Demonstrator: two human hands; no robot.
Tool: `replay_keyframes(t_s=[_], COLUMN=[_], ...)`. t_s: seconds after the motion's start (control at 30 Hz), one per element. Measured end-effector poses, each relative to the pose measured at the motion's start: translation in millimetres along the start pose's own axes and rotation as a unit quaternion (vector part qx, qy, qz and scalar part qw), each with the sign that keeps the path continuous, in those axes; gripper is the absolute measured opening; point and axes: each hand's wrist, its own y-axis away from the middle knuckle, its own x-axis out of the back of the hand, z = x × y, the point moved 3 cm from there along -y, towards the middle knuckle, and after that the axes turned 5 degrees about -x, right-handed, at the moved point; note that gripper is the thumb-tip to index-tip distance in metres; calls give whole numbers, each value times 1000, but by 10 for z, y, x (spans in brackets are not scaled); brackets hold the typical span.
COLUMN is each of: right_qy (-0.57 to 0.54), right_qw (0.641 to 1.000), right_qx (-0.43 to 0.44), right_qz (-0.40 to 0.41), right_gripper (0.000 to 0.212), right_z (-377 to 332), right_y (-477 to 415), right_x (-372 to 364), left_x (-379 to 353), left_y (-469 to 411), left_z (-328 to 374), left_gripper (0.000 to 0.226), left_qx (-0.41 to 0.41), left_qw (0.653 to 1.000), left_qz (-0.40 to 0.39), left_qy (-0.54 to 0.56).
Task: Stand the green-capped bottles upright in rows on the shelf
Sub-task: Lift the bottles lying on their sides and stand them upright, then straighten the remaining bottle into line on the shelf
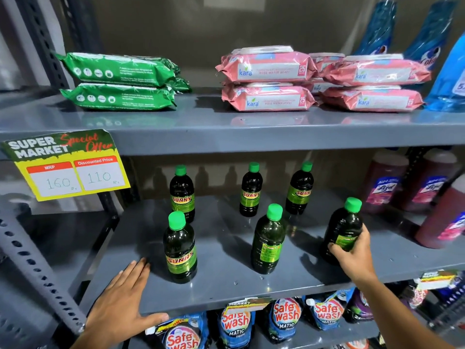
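Note:
Several dark bottles with green caps stand upright on the grey middle shelf point(226, 293). Three form a back row point(250, 195). In the front row stand a left bottle point(180, 250) and a middle bottle point(268, 240). My right hand point(354, 255) grips the front right bottle point(343, 227) around its lower body; the bottle leans slightly and its base is at the shelf surface. My left hand point(120, 301) lies flat and open on the shelf's front left corner, just left of the front left bottle, holding nothing.
Reddish Lizol bottles point(437, 217) stand at the shelf's right end, close to the held bottle. Wipe packs, green point(118, 81) and pink point(269, 79), lie on the shelf above. A yellow price tag point(68, 165) hangs at left. Safewash pouches point(284, 318) fill the shelf below.

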Motion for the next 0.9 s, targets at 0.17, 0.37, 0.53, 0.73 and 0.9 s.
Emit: replay_keyframes(t_s=[0.17,0.37,0.53,0.73,0.9], right_qy=[60,96,95,140,190], right_qw=[997,995,994,989,982], right_qx=[-27,10,-45,-36,-23], right_qz=[-39,40,-41,-10,-5], right_gripper=[79,71,75,72,61], right_z=[195,-60,163,104,205], right_y=[-45,-27,-31,-1,87], right_x=[160,56,71,-49,-66], left_x=[-27,22,82,105,73], left_y=[-6,-22,-39,-24,-26], left_z=[-18,4,30,44,41], left_gripper=[125,134,144,142,141], left_qx=[7,-6,6,-3,-4], left_qw=[1000,1000,999,999,999], left_qz=[-26,14,30,36,33], left_qy=[17,0,13,13,14])
